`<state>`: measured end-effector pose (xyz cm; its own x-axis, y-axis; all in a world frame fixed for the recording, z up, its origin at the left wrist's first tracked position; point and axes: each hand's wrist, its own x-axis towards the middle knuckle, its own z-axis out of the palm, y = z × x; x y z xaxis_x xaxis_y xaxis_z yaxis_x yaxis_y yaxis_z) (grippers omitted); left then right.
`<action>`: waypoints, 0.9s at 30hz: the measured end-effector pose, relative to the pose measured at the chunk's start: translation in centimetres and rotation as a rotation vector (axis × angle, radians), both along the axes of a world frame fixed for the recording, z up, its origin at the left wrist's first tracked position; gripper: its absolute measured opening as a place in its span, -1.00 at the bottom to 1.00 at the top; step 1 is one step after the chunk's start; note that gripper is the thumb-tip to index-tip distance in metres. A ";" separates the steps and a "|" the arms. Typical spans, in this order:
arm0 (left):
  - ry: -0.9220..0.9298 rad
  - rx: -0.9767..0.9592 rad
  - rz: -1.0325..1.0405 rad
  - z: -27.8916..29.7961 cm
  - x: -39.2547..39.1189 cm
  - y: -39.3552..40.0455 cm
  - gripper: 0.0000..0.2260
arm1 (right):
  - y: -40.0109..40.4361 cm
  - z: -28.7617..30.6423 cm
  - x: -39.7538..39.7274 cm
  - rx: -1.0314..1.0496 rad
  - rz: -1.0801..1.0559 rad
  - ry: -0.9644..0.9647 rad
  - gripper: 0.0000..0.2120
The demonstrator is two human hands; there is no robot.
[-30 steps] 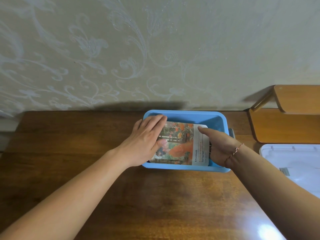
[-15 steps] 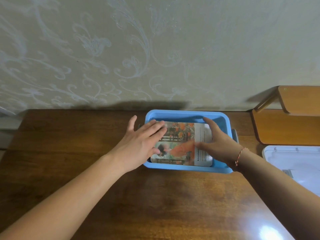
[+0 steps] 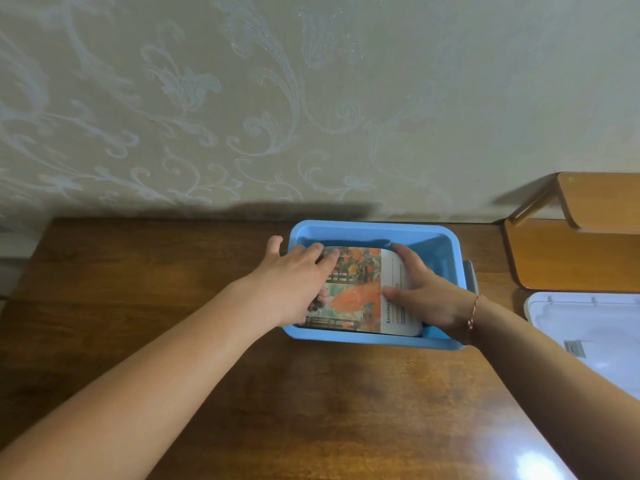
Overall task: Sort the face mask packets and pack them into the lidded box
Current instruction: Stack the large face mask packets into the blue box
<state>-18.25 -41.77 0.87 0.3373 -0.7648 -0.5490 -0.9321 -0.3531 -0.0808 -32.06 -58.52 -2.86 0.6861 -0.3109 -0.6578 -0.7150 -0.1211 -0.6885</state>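
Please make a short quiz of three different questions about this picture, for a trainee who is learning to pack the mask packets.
1. True or false: the white lid is closed on the blue box.
2. Where is the face mask packet? A: on the table beside the box; B: inside the box; C: on the wooden shelf.
3. Fill in: the red string bracelet is on the ___ wrist.

Key
1. False: the lid lies on the table, right of the box.
2. B: the left hand and right hand both press flat on it.
3. Right.
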 end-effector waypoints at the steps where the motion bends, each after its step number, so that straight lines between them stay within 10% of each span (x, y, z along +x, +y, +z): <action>1: 0.016 0.019 0.009 0.3 -0.1 0.2 -0.05 | -0.1 0.0 -0.1 0.029 -0.047 0.003 -0.31; 27: -0.005 -0.301 0.049 -0.6 -1.7 0.2 -0.35 | 0.2 -1.7 0.5 0.183 -0.441 -0.003 -0.60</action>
